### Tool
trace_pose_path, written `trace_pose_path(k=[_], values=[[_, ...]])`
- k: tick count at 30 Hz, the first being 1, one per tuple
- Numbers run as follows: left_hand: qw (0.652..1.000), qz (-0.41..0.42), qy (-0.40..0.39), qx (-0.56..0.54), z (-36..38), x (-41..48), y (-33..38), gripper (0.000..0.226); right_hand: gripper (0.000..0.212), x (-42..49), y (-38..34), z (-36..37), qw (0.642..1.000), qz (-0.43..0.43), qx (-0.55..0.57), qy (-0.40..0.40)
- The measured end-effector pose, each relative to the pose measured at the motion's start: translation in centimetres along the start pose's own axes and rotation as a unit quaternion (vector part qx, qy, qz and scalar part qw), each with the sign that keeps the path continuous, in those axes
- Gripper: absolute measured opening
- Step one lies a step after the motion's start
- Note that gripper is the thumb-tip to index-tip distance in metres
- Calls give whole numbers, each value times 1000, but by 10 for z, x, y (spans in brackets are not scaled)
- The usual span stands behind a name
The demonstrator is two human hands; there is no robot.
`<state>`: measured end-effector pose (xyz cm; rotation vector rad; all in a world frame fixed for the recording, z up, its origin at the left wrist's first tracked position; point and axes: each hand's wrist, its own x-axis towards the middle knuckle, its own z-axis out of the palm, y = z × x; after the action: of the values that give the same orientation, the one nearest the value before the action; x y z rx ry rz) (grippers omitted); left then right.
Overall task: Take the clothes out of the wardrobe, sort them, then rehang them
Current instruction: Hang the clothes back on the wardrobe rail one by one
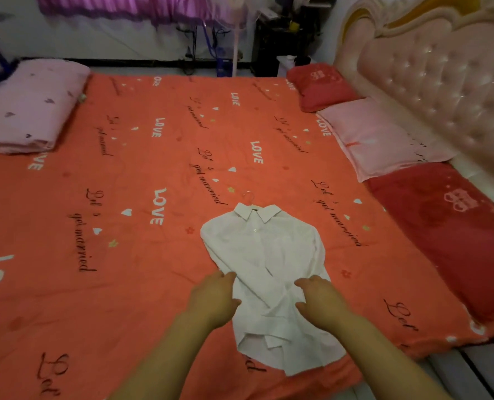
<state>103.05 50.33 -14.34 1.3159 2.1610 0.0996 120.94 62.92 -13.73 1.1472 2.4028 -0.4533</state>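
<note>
A white collared shirt [264, 255] lies flat on the orange bed cover [141, 174], collar pointing away from me. A thin metal hanger hook [248, 195] sticks out above the collar. My left hand [215, 298] sits at the shirt's left edge, its fingertips touching the folded sleeve. My right hand [317, 298] hovers over or rests on the shirt's right half with loosely bent fingers. Neither hand visibly grips the cloth.
A folded pink quilt [29, 108] lies at the bed's far left. Red pillows [323, 85] [447, 226] and a pink pillow [381, 142] line the right side beside the tufted headboard [442, 82]. A fan stand [235, 47] and dark furniture stand beyond the bed.
</note>
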Motion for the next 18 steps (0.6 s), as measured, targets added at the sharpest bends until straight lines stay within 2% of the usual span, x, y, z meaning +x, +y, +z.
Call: trace_pose_path(k=[9, 18], values=[[997, -61, 20, -40, -18, 91, 6, 59, 50, 133, 13, -40, 996, -74, -39, -25], [989, -132, 43, -55, 2, 227, 10, 59, 49, 337, 40, -40, 988, -137, -58, -31]])
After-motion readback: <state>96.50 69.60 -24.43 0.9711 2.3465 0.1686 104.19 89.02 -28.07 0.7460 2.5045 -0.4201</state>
